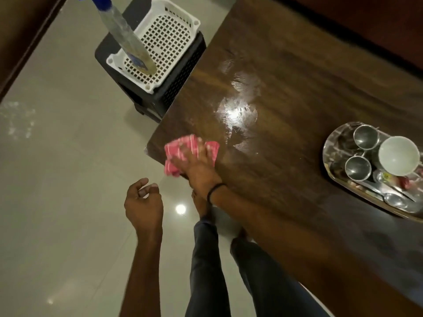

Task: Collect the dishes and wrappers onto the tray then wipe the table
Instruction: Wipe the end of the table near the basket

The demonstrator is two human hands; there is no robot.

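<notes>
My right hand [196, 167] presses a pink striped cloth [183, 149] flat on the near left corner of the dark wooden table [286, 99]; its fingers lie spread over the cloth. Wet streaks shine on the wood beyond the cloth. My left hand [143, 202] hangs over the floor left of the table, fingers loosely curled, holding nothing. At the right edge of the table sits a steel tray [329, 143] carrying two steel cups [365, 136], a white bowl [398, 155], spoons [394, 199] and wrappers [404, 180].
A clear spray bottle [124, 35] with a blue top stands in a white perforated basket [164, 40] on a black crate [183, 81] beside the table's left side. Glossy tiled floor [68, 179] spreads to the left. My legs stand against the table's near edge.
</notes>
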